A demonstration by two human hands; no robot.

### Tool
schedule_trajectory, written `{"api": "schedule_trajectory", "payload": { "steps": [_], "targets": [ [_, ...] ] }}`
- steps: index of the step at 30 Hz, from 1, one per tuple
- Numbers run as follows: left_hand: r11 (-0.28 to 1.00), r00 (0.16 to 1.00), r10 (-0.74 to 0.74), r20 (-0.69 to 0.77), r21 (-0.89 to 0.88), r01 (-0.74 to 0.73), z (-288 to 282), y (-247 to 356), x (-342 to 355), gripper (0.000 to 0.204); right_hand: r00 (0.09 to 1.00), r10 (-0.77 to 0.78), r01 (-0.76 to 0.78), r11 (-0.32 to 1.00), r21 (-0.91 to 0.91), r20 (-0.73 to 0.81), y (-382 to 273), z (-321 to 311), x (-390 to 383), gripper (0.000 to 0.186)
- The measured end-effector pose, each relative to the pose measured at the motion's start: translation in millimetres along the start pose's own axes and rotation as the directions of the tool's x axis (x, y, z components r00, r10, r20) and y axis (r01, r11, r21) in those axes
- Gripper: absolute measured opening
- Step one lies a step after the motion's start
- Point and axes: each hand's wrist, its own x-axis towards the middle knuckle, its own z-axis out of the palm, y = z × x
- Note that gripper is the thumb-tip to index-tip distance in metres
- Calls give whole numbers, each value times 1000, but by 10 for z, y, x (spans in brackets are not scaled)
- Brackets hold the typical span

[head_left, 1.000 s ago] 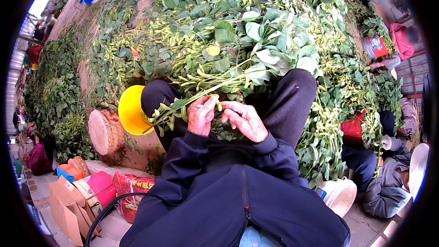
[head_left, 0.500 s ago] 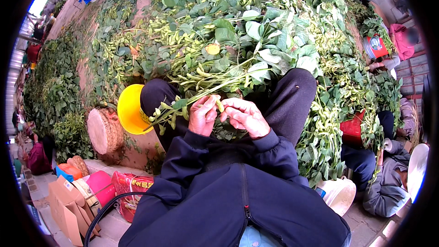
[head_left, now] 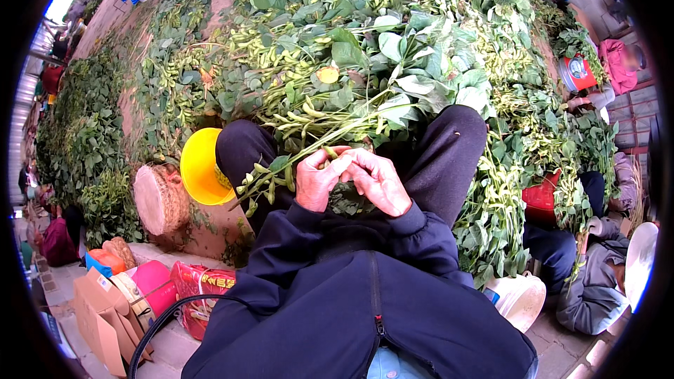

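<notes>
Between my knees my left hand (head_left: 317,179) grips a long green bean stalk (head_left: 281,163) with leaves and pods along it. My right hand (head_left: 373,181) is closed right beside it, its fingertips meeting those of my left hand at a green pod (head_left: 330,154). The stalk slants from the heap of leafy plants (head_left: 379,49) in front of me down to the lower left, near a yellow bucket (head_left: 196,168) by my left knee.
A straw-wrapped stump (head_left: 158,200) stands left. Behind it lie a cardboard box (head_left: 102,316) and red bag (head_left: 200,302). At right are a white bucket (head_left: 519,302), red containers (head_left: 544,196), a person in grey (head_left: 586,291) and another in pink (head_left: 618,67).
My two hands have come closer together at the pod, and my left thumb and fingers have shifted slightly to the right over it.
</notes>
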Motion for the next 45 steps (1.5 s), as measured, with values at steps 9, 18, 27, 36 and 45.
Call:
{"api": "schedule_trajectory", "payload": {
  "steps": [9, 18, 27, 36, 45],
  "targets": [
    [998, 999, 21, 44, -61, -18, -79, -54, -19, 31, 984, 131, -169, 894, 414, 118, 6, -162, -12, 24],
    [932, 996, -85, 35, -351, 92, -228, -164, 60, 31, 993, 106, -111, 981, 157, 45, -4, -151, -37, 21],
    [893, 979, -204, -23, -414, 176, -252, -189, 68, 21, 969, -247, 207, 852, -482, -20, 193, -137, -11, 18],
    [994, 990, -14, -142, -109, -2, -136, -210, 62, 18, 999, -18, 11, 987, -158, -41, 150, 0, -8, 28],
    [994, 986, -37, -163, -107, 20, -109, -257, 55, 23, 991, 119, -112, 988, 107, -56, 280, -10, 0, 26]
  ]
}}
